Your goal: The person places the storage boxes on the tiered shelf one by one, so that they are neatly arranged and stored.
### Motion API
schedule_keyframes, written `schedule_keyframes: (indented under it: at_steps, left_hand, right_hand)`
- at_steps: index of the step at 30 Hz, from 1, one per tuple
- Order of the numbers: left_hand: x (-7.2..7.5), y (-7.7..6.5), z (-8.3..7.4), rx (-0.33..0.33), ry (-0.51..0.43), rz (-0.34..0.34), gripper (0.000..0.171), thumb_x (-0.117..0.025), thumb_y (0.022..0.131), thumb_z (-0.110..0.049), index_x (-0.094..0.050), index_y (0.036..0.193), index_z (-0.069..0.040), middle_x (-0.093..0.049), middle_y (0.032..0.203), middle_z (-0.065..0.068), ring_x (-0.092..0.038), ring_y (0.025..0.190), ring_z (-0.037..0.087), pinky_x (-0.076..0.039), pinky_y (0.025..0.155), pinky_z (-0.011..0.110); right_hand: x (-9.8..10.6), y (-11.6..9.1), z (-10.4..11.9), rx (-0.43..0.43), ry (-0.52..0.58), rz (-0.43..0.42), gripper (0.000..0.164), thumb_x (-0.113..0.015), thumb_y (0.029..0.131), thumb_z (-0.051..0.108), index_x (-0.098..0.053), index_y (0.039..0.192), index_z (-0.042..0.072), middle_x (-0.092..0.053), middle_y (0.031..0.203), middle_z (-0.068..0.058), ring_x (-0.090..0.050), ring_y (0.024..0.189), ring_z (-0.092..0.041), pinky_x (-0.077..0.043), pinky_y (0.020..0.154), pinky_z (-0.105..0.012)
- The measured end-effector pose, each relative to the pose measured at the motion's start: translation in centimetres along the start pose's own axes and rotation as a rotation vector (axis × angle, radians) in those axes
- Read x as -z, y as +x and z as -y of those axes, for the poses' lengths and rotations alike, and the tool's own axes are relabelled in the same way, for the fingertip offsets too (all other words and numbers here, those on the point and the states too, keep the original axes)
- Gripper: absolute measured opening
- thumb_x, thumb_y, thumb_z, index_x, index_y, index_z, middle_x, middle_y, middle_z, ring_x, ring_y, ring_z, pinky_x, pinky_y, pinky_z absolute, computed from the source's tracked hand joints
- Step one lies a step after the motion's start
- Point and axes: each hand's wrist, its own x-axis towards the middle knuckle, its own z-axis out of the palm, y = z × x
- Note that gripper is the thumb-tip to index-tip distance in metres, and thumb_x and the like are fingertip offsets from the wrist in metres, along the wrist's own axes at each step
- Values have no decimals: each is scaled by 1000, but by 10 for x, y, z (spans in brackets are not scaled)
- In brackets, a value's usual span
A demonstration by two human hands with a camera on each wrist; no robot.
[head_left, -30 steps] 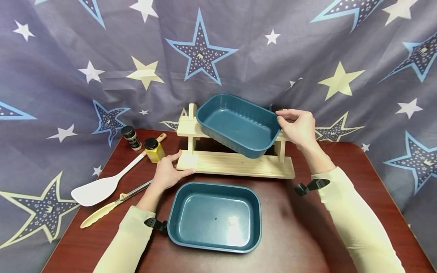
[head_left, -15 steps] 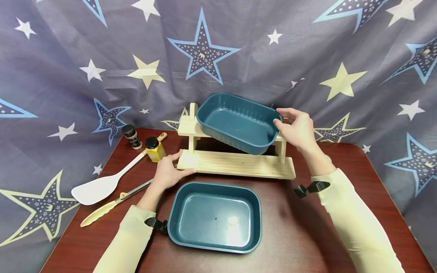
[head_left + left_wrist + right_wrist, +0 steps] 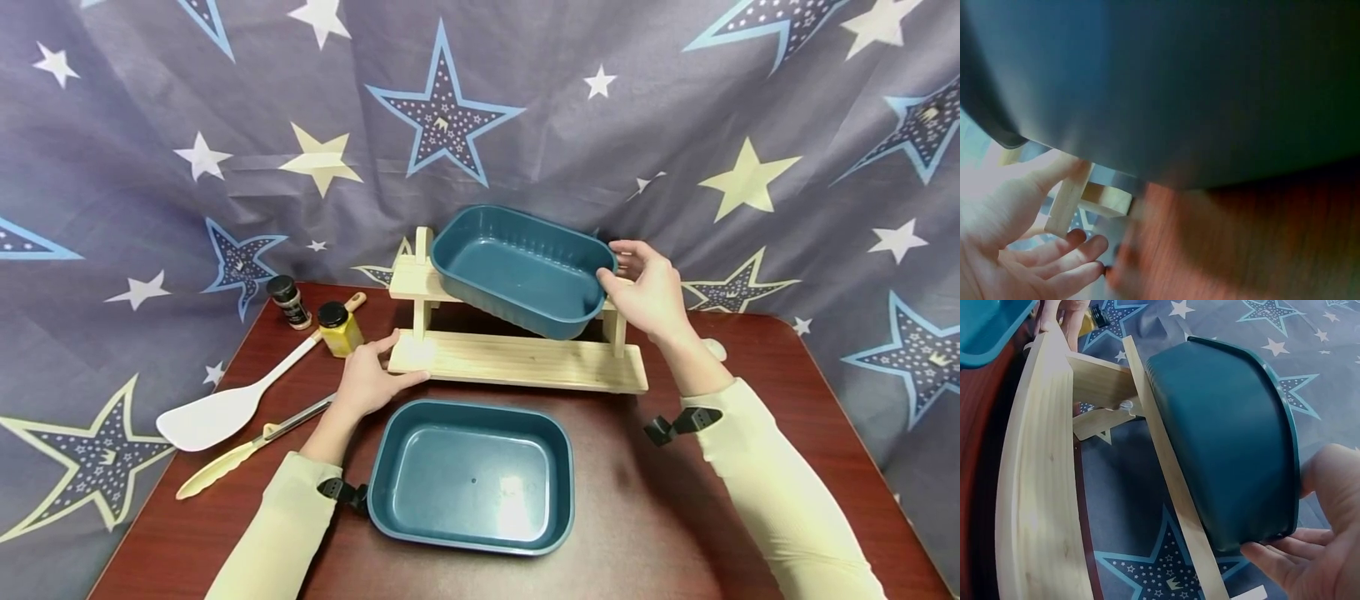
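Note:
A deep teal plastic bin [image 3: 525,271] sits askew on the upper shelf of a two-tier wooden rack [image 3: 517,360], its front right corner jutting out over the lower shelf. My right hand [image 3: 647,287] holds the bin's right end, thumb at the rim and fingers along the outside; in the right wrist view the fingertips meet its lower corner. At the rack's left end, my left hand [image 3: 369,379] grips the lower shelf between thumb and fingers, which the left wrist view partly shows behind a large dark wall. A second teal bin [image 3: 472,479] lies in front of the rack.
To the left are a yellow-filled jar [image 3: 340,330], a black-capped spice jar [image 3: 288,302], a white spatula [image 3: 217,414] and cream-tipped tongs [image 3: 225,468]. A small white object [image 3: 715,348] shows behind my right wrist. A starry curtain [image 3: 525,125] hangs directly behind the table.
My right hand has shifted slightly left along the upper bin's end, and the bin's front corner has risen a little. The white object has come into sight. My left hand stays put.

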Motion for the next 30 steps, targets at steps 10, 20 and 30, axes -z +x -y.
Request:
schedule_keyframes:
  at_steps: [10, 20, 30]
  left_hand:
    - [-1, -1, 2, 7, -26, 0, 98, -95, 80, -41, -50, 157, -1, -55, 157, 20, -77, 108, 33, -60, 95, 50]
    - [-1, -1, 0, 11, -39, 2, 98, -95, 80, -40, -49, 158, -2, -54, 158, 19, -77, 111, 34, -60, 96, 50]
    - [1, -2, -1, 7, -37, 1, 98, -95, 80, -40, -49, 157, -1, -55, 157, 19, -77, 110, 35, -60, 95, 50]
  right_hand:
    - [-2, 9, -5, 28, -8, 14, 44, -65, 102, 21, -64, 145, 11, -73, 135, -18, -70, 127, -34, -55, 104, -49]
    - [4, -3, 4, 34, -78, 47, 53, -65, 104, 29, -56, 153, 10, -67, 146, -18, -66, 133, -38, -55, 105, -54]
    - [2, -18, 8, 69, -109, 125, 71, -67, 102, 25, -39, 164, 6, -52, 158, -27, -57, 141, -48, -51, 110, -60]
